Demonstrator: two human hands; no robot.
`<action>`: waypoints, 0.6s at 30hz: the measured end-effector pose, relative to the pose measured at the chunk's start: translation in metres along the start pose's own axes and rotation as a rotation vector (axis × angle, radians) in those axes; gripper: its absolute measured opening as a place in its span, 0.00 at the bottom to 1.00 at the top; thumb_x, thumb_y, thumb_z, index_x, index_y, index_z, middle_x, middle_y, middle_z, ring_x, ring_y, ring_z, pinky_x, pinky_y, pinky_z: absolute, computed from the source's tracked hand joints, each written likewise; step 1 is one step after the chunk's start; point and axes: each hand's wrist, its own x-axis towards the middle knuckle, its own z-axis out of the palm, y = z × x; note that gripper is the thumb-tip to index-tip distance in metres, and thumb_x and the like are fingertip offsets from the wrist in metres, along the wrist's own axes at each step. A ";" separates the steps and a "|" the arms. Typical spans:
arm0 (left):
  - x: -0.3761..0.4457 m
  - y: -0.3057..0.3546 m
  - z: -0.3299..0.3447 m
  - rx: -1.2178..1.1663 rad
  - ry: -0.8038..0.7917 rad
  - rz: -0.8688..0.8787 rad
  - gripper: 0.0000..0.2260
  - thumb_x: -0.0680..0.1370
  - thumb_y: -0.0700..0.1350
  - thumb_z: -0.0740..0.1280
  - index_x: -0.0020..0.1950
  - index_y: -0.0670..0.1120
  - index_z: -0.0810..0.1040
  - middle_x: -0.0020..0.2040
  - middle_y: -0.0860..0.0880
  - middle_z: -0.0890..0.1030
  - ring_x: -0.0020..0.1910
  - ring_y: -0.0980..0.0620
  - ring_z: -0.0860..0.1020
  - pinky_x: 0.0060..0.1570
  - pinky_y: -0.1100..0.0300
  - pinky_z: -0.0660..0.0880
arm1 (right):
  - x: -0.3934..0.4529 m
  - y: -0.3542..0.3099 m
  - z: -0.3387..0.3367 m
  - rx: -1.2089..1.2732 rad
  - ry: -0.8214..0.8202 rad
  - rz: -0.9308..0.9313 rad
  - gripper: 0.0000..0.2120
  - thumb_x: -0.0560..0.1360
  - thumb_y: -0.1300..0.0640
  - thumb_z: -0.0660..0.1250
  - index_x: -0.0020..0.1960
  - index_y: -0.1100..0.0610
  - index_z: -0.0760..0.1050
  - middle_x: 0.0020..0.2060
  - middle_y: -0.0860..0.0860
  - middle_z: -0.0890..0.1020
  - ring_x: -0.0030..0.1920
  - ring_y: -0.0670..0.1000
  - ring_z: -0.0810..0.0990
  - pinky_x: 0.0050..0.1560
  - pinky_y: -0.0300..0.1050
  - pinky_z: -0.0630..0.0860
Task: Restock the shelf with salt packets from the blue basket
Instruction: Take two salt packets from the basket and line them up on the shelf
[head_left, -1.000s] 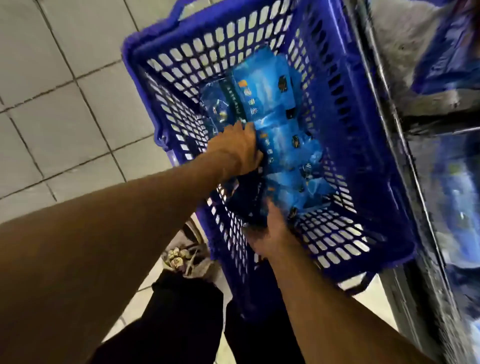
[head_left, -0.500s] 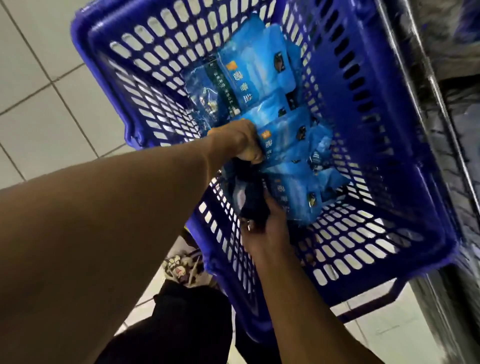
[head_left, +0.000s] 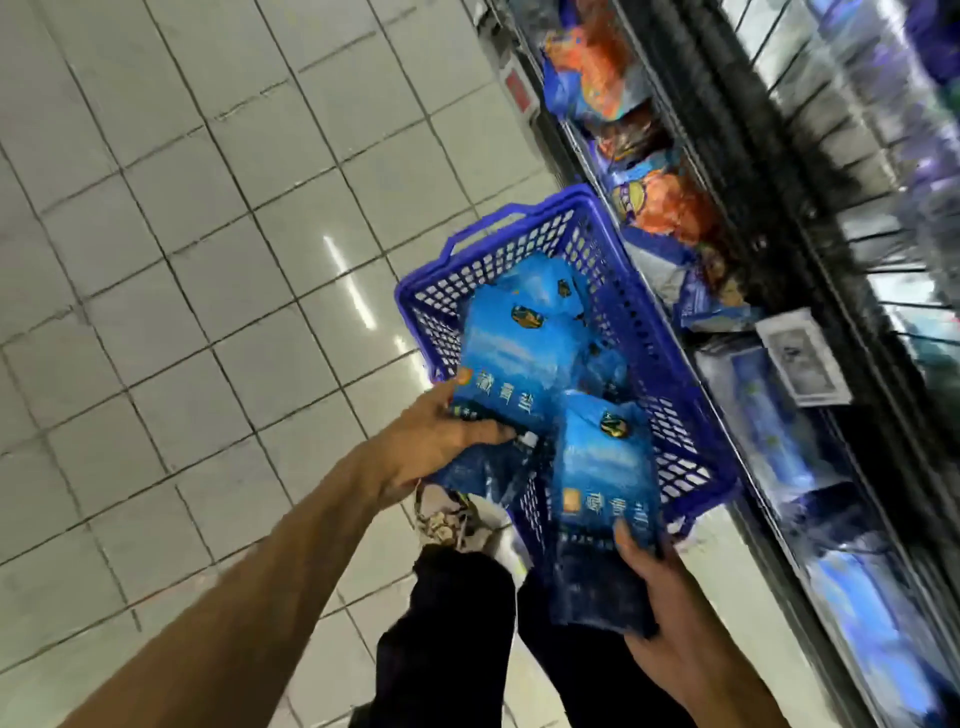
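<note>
The blue basket (head_left: 670, 364) stands on the tiled floor against the shelf (head_left: 779, 395). My left hand (head_left: 436, 441) grips a blue salt packet (head_left: 514, 358) by its lower edge, lifted above the basket. A second blue salt packet (head_left: 602, 483) is held upright in my right hand (head_left: 660, 597), its thumb on the packet's front. More blue packets (head_left: 597, 358) lie in the basket, mostly hidden behind the two lifted ones.
Orange and blue snack bags (head_left: 660, 202) fill the low shelf at the upper right. A white price tag (head_left: 802, 358) hangs on the shelf rail. Blue packets (head_left: 779, 441) lie on the lower shelf. My dark trouser legs (head_left: 457, 639) and a shoe (head_left: 447, 519) show below.
Both hands have come up out of the basket, each with a salt packet. The view has pulled back and swung, so the shelf now shows on the right.
</note>
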 end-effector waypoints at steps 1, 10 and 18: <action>-0.030 0.006 0.000 -0.041 0.010 0.008 0.16 0.74 0.31 0.73 0.59 0.44 0.82 0.53 0.49 0.87 0.49 0.52 0.86 0.46 0.62 0.81 | -0.024 -0.003 0.010 -0.022 -0.002 -0.008 0.25 0.73 0.55 0.69 0.69 0.46 0.75 0.61 0.59 0.83 0.50 0.62 0.87 0.41 0.57 0.83; -0.281 0.085 0.020 -0.288 0.192 0.079 0.23 0.70 0.46 0.75 0.64 0.44 0.79 0.58 0.44 0.86 0.58 0.43 0.84 0.55 0.50 0.81 | -0.236 -0.043 0.118 -0.391 -0.128 -0.189 0.36 0.64 0.62 0.76 0.72 0.54 0.73 0.61 0.58 0.84 0.57 0.61 0.84 0.51 0.60 0.82; -0.416 0.143 0.055 -0.268 0.331 0.260 0.14 0.73 0.40 0.74 0.59 0.45 0.82 0.55 0.43 0.87 0.51 0.43 0.86 0.48 0.49 0.84 | -0.388 -0.076 0.142 -0.550 -0.081 -0.407 0.32 0.56 0.51 0.82 0.60 0.49 0.80 0.54 0.55 0.87 0.54 0.60 0.85 0.55 0.66 0.81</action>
